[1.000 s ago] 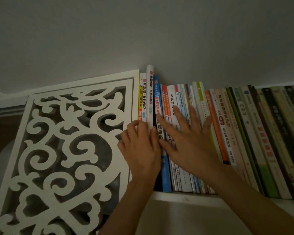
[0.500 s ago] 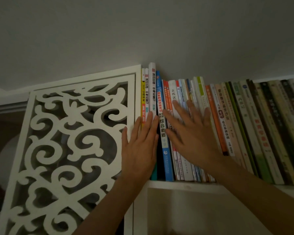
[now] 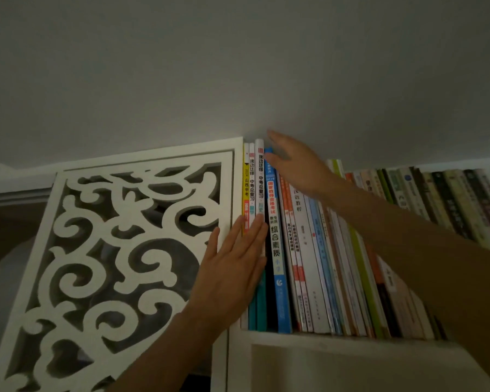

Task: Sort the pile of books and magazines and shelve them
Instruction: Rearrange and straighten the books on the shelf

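Note:
A long row of upright books fills the white shelf [image 3: 337, 336]. At its left end stand a yellow-spined book [image 3: 245, 190], two white-spined books [image 3: 259, 179] and a blue-spined book [image 3: 275, 230]. My left hand [image 3: 232, 270] presses flat, fingers straight, on the lower spines of the leftmost books. My right hand [image 3: 297, 162] reaches up with straight fingers and touches the tops of the blue book and its neighbours. To the right, more books [image 3: 436, 199] lean slightly.
A white carved lattice panel [image 3: 111, 250] closes the shelf's left side. The grey ceiling [image 3: 238, 66] hangs just above the books. Below the shelf board, a white compartment [image 3: 337, 369] opens.
My right hand has moved from the middle of the spines up to the tops of the books. My left hand, curled at first, has flattened against the leftmost spines.

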`<state>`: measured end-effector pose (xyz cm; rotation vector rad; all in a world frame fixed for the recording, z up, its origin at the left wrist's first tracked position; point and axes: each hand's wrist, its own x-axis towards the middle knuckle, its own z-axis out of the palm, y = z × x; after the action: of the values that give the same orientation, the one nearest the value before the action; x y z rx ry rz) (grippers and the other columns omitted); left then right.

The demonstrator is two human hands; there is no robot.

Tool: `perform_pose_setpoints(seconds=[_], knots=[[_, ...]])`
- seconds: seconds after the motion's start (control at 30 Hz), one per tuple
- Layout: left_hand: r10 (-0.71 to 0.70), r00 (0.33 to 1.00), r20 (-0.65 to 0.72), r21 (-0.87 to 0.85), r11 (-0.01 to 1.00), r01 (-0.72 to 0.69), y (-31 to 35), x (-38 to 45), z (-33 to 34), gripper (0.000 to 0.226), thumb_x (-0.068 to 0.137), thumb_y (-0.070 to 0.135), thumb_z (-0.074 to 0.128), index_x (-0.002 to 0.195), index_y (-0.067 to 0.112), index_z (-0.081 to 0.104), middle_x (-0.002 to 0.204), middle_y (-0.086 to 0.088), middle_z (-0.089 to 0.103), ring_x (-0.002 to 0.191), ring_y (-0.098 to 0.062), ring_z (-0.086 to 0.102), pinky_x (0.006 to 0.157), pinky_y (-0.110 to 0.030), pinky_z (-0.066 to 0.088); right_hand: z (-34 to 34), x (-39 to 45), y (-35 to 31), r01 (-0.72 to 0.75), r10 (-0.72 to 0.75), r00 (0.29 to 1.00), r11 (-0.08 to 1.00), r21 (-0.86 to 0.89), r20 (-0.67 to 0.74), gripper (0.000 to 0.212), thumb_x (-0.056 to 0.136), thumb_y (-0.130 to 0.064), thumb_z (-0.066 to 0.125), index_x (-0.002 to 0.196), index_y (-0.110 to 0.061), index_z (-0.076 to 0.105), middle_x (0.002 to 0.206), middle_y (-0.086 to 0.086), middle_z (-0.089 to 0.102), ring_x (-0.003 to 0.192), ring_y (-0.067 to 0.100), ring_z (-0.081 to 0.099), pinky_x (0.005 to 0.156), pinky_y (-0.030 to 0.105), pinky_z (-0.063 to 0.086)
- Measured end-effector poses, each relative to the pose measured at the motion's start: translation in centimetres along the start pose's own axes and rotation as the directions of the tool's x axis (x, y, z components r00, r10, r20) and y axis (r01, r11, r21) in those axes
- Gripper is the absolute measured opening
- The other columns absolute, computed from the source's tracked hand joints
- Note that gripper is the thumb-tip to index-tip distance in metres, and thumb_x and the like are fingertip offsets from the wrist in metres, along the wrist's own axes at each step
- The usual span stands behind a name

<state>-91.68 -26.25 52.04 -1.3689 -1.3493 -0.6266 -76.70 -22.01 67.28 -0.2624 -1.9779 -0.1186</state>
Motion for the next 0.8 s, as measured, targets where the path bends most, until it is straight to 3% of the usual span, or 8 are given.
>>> perform_pose_setpoints(seconds=[0.03, 0.1, 0.3, 0.53, 0.6, 0.67, 0.73, 0.8], knots=[[0.019, 1.000, 0.012, -0.042, 0.999, -0.019, -0.4, 0.1, -0.1, 0.057, 0.094, 0.051, 0.002, 0.144, 0.031, -0.017, 0.151, 0.013, -0.022, 0.139, -0.011, -0.023, 0.106, -0.037, -0.022, -0.1, 1.0, -0.2, -0.040, 0.031, 0.996, 0.993, 0.107, 0.086, 0.048, 0.099, -0.023, 0.043, 0.145, -0.018, 0.030, 0.144, 0.008, 0.043, 0.111, 0.017, 0.058, 0.091, 0.028, 0.050], [0.031, 0.999, 0.026, -0.089, 0.996, -0.029, -0.7, 0.0, -0.2, 0.058, 0.090, 0.055, -0.001, 0.140, 0.035, -0.023, 0.145, 0.018, -0.031, 0.134, -0.005, -0.033, 0.103, -0.032, -0.029, 0.4, 2.4, 0.1, -0.045, 0.025, 0.987, 0.991, 0.126, 0.160, 0.036, 0.097, -0.020, 0.047, 0.133, -0.019, 0.043, 0.129, 0.012, 0.057, 0.089, 0.012, 0.062, 0.071, 0.017, 0.051], [-0.061, 0.998, 0.010, -0.300, 0.952, 0.062, 0.1, -0.2, 1.0, 0.054, 0.089, 0.054, -0.001, 0.135, 0.044, -0.027, 0.140, 0.031, -0.032, 0.132, 0.005, -0.034, 0.098, -0.021, -0.034, 0.8, 4.2, 0.4, -0.043, 0.032, 0.991, 0.996, 0.083, 0.129, 0.040, 0.092, -0.019, 0.056, 0.131, -0.018, 0.047, 0.112, 0.003, 0.058, 0.079, 0.009, 0.060, 0.064, 0.019, 0.049], [0.006, 1.000, 0.020, -0.399, 0.917, 0.003, -0.2, -0.8, 1.3, 0.054, 0.088, 0.054, -0.002, 0.132, 0.042, -0.032, 0.138, 0.030, -0.039, 0.131, 0.007, -0.033, 0.105, -0.018, -0.022, 1.1, 2.6, 0.6, -0.028, 0.034, 0.999, 0.987, -0.159, 0.034, 0.038, 0.091, -0.043, 0.052, 0.120, -0.018, 0.049, 0.109, 0.004, 0.065, 0.092, 0.019, 0.065, 0.088, 0.043, 0.052], [0.019, 1.000, 0.018, -0.380, 0.925, -0.011, -0.3, -1.6, 1.7, 0.057, 0.088, 0.056, -0.003, 0.130, 0.042, -0.038, 0.138, 0.028, -0.043, 0.132, 0.007, -0.032, 0.106, -0.019, -0.021, 1.8, 1.9, 1.0, 0.013, -0.031, 0.999, 0.897, -0.441, -0.034, 0.048, 0.094, -0.049, 0.041, 0.131, -0.018, 0.043, 0.134, 0.009, 0.052, 0.125, 0.027, 0.046, 0.111, 0.047, 0.029], [-0.006, 1.000, 0.013, -0.373, 0.928, 0.010, -0.3, -2.2, 2.2, 0.056, 0.087, 0.056, -0.004, 0.129, 0.043, -0.040, 0.136, 0.029, -0.044, 0.131, 0.007, -0.032, 0.106, -0.019, -0.021, 3.1, 1.0, 1.5, 0.025, -0.080, 0.995, 0.799, -0.601, -0.065, 0.060, 0.098, -0.049, 0.025, 0.148, -0.018, 0.016, 0.156, 0.007, 0.017, 0.145, 0.026, 0.010, 0.116, 0.045, 0.002], [-0.031, 1.000, -0.001, -0.377, 0.926, 0.028, -0.2, -2.3, 2.7, 0.055, 0.086, 0.058, -0.008, 0.129, 0.044, -0.039, 0.137, 0.030, -0.043, 0.131, 0.008, -0.032, 0.106, -0.022, -0.021, 4.2, 0.4, 2.0, 0.013, -0.088, 0.992, 0.786, -0.619, -0.091, 0.060, 0.100, -0.047, 0.017, 0.150, -0.019, 0.000, 0.159, 0.003, -0.002, 0.146, 0.025, -0.004, 0.115, 0.045, -0.004], [-0.040, 0.999, -0.023, -0.388, 0.921, 0.027, -0.5, -2.0, 3.1, 0.054, 0.083, 0.063, -0.013, 0.128, 0.047, -0.039, 0.139, 0.031, -0.039, 0.132, 0.009, -0.030, 0.106, -0.025, -0.021, 5.0, 0.5, 2.0, -0.021, -0.070, 0.990, 0.773, -0.634, -0.119, 0.058, 0.100, -0.044, 0.015, 0.150, -0.020, -0.002, 0.159, 0.002, -0.006, 0.146, 0.025, -0.006, 0.115, 0.048, -0.005]])
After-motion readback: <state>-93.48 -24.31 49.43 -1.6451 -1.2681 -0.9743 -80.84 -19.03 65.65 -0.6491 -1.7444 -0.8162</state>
